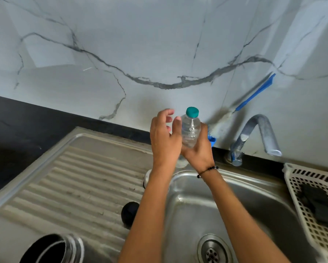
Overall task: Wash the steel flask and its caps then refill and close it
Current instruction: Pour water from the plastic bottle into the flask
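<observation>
My right hand [199, 149] grips a small clear plastic bottle [190, 130] with a teal cap [192, 112], held upright above the back rim of the sink. My left hand [164, 137] hovers just left of the bottle with fingers loosely spread, its thumb close to the bottle's side. The open steel flask [54, 249] stands at the bottom left on the drainboard, its threaded mouth facing up. A black cap [130, 212] lies on the drainboard beside my left forearm. A second small part [147, 178] peeks out behind that forearm.
The steel sink basin [193, 202] with its drain [212, 252] lies below my arms. A curved tap [254, 133] stands at the back right. A white perforated basket [311, 202] with dark items sits at the right. A blue brush [254, 93] leans on the marble wall.
</observation>
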{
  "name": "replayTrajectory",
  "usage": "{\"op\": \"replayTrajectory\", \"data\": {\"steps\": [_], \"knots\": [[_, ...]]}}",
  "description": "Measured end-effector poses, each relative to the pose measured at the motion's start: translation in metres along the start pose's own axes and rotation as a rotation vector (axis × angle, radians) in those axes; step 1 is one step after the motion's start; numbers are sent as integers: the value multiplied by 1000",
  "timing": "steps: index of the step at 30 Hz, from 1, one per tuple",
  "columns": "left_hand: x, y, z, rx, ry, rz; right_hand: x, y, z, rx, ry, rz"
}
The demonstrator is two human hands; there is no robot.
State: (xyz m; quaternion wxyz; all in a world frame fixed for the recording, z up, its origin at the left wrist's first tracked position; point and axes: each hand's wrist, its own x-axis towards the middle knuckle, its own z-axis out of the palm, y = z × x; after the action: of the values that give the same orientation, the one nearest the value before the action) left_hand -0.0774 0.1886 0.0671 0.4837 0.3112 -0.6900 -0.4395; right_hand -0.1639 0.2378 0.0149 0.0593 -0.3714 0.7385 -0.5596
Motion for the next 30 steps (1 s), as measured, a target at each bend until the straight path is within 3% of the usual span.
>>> {"op": "replayTrajectory", "data": {"steps": [4, 11, 16, 21, 27, 30], "knots": [[-32, 17, -17, -32, -234, 169, -65, -18, -38, 9, -111, -5], [-102, 27, -40, -243, -647, -84, -162, -18, -68, 35, -162, 152], [-141, 28, -41, -216, -521, -151, -195, -17, -72, 13, -175, 192], [-174, 37, -38, 49, -291, -111, -217, -21, -71, -23, -149, 149], [-185, 36, -68, -112, -576, -88, -229, -25, -73, -71, -205, 87], [-186, 35, -80, 41, -414, -23, -233, -30, -72, -104, -241, 47]]}}
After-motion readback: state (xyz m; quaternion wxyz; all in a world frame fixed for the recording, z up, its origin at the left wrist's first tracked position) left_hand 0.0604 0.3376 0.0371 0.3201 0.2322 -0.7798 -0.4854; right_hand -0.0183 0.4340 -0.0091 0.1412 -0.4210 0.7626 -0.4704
